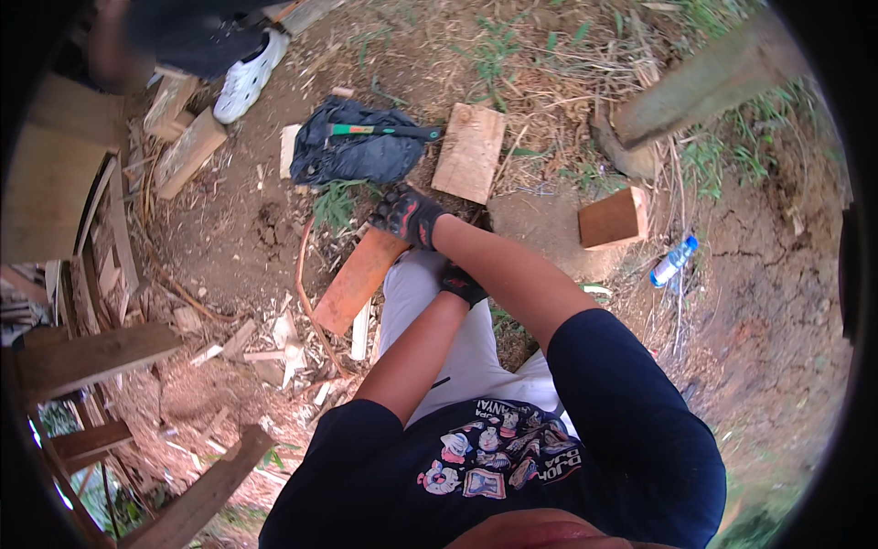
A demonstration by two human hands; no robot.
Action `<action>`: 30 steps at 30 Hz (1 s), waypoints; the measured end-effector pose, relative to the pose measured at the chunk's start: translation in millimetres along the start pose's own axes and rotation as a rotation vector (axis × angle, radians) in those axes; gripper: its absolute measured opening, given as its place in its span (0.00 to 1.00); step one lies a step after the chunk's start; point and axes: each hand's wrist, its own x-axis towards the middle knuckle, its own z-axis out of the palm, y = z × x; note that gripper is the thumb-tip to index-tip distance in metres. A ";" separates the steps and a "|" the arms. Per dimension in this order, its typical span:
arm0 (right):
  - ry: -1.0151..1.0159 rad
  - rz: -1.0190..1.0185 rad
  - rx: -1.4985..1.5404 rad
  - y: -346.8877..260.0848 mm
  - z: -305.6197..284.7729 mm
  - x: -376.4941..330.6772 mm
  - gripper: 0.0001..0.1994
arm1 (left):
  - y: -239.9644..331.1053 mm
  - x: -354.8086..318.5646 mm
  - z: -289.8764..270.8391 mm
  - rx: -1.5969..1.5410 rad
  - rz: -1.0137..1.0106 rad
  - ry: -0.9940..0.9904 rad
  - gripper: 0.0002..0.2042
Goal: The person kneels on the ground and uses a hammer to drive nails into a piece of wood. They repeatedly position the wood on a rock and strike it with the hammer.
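Observation:
My right hand (409, 217), in a black glove with red marks, reaches across to the left. Its fingers are bent over the upper end of a reddish wooden block (358, 282), which slants down to the left beside my light trouser leg. My left hand (465, 285), also gloved in black, is by my leg under the right forearm, which hides its fingers. Just beyond the right hand, a hammer (380, 132) with a green and black handle lies on a black plastic bag (352, 160). A pale wooden block (469, 152) lies right of the bag.
Another wood block (612, 220) and a plastic bottle (674, 262) are on the ground at right, below a thick post (709, 82). Wood chips (288, 348) and planks (101, 360) crowd the left. A person's white shoe (251, 77) shows at the upper left.

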 end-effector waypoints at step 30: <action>0.011 0.805 0.202 24.2 -197.9 -260.3 0.42 | 67.1 -5.7 -84.5 0.066 -0.209 -0.013 0.21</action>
